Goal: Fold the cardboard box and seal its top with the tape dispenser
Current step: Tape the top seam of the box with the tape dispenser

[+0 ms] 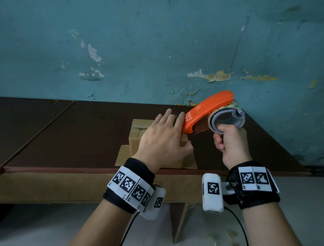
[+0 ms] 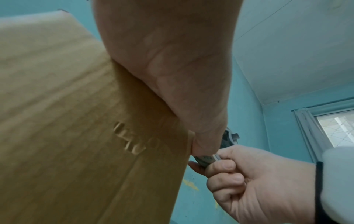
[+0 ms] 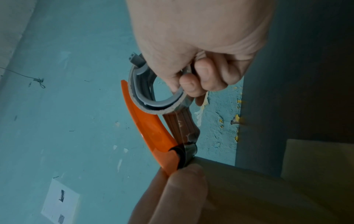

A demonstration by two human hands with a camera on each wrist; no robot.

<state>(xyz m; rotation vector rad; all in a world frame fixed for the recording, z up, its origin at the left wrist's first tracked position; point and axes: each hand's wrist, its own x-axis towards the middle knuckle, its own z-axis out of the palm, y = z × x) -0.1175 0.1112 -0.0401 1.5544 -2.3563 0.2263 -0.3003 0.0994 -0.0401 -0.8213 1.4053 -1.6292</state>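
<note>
A small brown cardboard box (image 1: 138, 133) stands on the dark table (image 1: 83, 130), with one flap (image 1: 124, 154) spread flat at its base. My left hand (image 1: 164, 139) lies flat on the box top, fingers straight, thumb over the right edge. My right hand (image 1: 230, 144) grips the grey tape-roll ring of the orange tape dispenser (image 1: 208, 110). The dispenser's nose touches the box's right top edge, beside my left fingertips (image 3: 184, 181). Brown tape (image 3: 182, 122) runs from the roll to the nose. In the left wrist view the box side (image 2: 76, 121) fills the frame, my right hand (image 2: 258, 181) beside it.
The table backs onto a peeling teal wall (image 1: 160, 48). Its front edge (image 1: 62, 169) runs just under my wrists, with a wooden leg (image 1: 179, 222) below. A seam (image 1: 36, 128) crosses the tabletop at the left. A window (image 2: 335, 128) shows in the left wrist view.
</note>
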